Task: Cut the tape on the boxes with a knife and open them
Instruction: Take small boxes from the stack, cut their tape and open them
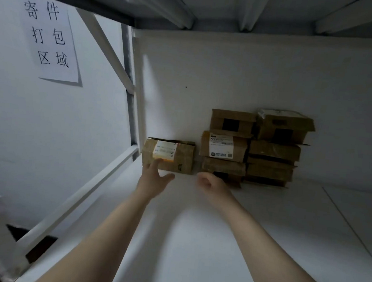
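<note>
A person leans into a white shelf under a hand-lettered paper sign, with sealed parcels waiting to be cut open. Against the back wall at 1 o'clock stands a stack of boxes, two columns of small brown cartons, taped, scuffed and pressed tight together. At 11 o'clock, just beside the stack but apart from it, a lone box sits on the shelf by the corner post, its shipping label facing out. The left grip is open, with straight fingers laid on the lower front of that box at its 7 o'clock corner and the thumb spread beneath. The right grip hangs loosely curled and empty off the box's 4 o'clock corner, in front of the foot of the stack. No knife is in sight. The box looks light and fairly stiff, though its worn cardboard would likely dent under a hard squeeze and its glossy tape may be slick. The two short ends appear the soundest places to take hold and draw it forward.
</note>
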